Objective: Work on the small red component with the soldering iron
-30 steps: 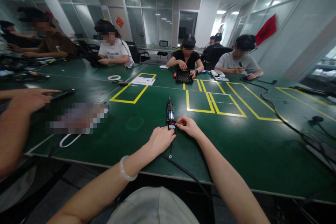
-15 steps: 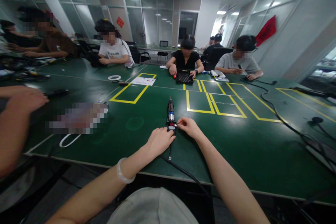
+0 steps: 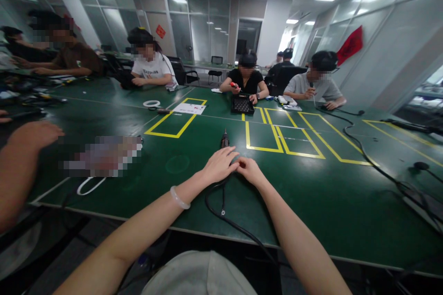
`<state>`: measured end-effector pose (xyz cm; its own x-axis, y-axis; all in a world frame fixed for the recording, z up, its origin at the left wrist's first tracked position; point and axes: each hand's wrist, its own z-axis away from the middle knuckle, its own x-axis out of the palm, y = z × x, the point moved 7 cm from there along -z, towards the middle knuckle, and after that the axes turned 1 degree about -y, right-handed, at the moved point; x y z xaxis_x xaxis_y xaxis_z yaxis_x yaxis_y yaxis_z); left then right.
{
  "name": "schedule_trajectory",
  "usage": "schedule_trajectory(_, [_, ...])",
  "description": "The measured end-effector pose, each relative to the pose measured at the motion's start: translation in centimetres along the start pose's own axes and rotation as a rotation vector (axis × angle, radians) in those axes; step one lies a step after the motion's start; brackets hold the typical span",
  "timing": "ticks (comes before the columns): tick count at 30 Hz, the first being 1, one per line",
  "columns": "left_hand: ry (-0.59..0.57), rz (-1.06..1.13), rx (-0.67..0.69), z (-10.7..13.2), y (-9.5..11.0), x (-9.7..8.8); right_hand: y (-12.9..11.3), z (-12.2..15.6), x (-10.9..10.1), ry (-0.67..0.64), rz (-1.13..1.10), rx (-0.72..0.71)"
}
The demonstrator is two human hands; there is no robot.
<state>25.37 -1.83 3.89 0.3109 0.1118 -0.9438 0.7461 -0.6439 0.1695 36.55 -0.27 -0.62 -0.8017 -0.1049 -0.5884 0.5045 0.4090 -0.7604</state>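
Note:
A black corded power tool with a thin pointed tip, looking like an electric screwdriver (image 3: pixel 225 139), lies on the green table, tip pointing away from me. My left hand (image 3: pixel 219 164) rests across its body with the fingers stretched out and covers most of it. Just to the right, my right hand (image 3: pixel 249 170) is closed in a pinch, its fingertips meeting my left thumb. Whatever is between those fingertips is hidden. A black cable (image 3: pixel 235 225) runs from under my hands over the table's front edge, beside a short lead with a ring end (image 3: pixel 223 212).
Yellow tape outlines (image 3: pixel 265 149) mark the table (image 3: pixel 346 203). A white sheet (image 3: pixel 189 109) and a white cable coil (image 3: pixel 151 103) lie farther back. Opposite, a person works at a black tray (image 3: pixel 242 105). A neighbour's arm (image 3: pixel 29 147) reaches in at left; black cables (image 3: pixel 377 161) cross the right.
My left hand has slid forward over the tool, hiding the silver and blue motor and the red part seen before. My right hand now touches my left thumb.

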Motion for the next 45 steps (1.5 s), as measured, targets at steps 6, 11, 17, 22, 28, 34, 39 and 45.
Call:
schedule_trajectory(6, [-0.081,0.046,-0.021,-0.2,-1.2,3.1,1.1,-0.2,0.2,-0.025,-0.081,0.021])
schedule_trajectory(11, [-0.097,0.042,-0.03,0.3,-1.6,2.4,1.2,-0.3,0.6,-0.032,-0.197,0.016])
schedule_trajectory(17, [-0.125,0.055,-0.058,1.8,-2.5,1.1,1.1,-0.2,0.6,-0.041,-0.189,0.041])
schedule_trajectory(22, [-0.149,0.048,-0.125,4.1,-5.6,-0.4,0.8,0.0,0.7,-0.056,-0.162,0.053])
schedule_trajectory(28, [-0.227,0.014,-0.275,7.5,-11.9,-2.3,0.5,0.2,0.6,-0.053,-0.17,0.064])
schedule_trajectory(34, [-0.292,-0.062,-0.3,10.2,-19.8,-4.0,0.7,0.1,0.6,-0.053,-0.147,0.058])
schedule_trajectory(39, [-0.268,-0.149,-0.276,11.5,-24.1,-6.2,0.6,0.3,0.5,-0.05,-0.149,0.063])
schedule_trajectory(45, [-0.161,-0.438,-0.462,12.8,-23.3,-8.4,0.5,0.3,0.5,-0.046,-0.123,0.048])
